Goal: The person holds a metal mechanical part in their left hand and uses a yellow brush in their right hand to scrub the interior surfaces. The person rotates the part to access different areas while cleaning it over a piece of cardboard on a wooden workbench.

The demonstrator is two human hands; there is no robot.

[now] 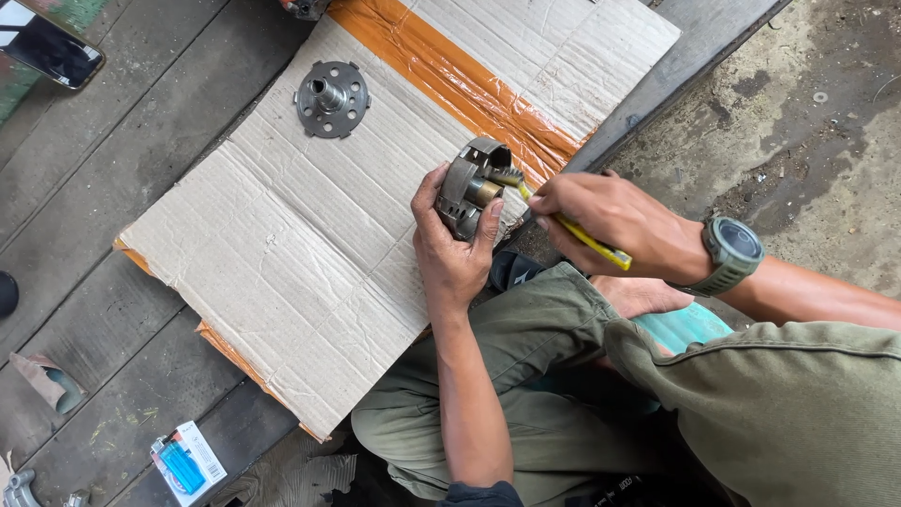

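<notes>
The person wears olive-green trousers (526,376), creased over the knees at 6 o'clock in the view, and an olive-green garment (788,413) of the same cloth at 4 o'clock, with a stitched seam along its edge. On the right wrist, at 3 o'clock, sits a grey-green wristwatch (733,249) with a round dark face and a ribbed strap. Both forearms are bare. A teal sandal (690,326) shows under the leg.

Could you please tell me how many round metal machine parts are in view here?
2. One round metal part is gripped in the left hand at the cardboard's right edge; a flat disc with a centre shaft lies on the cardboard's upper left. Others may be hidden.
</notes>
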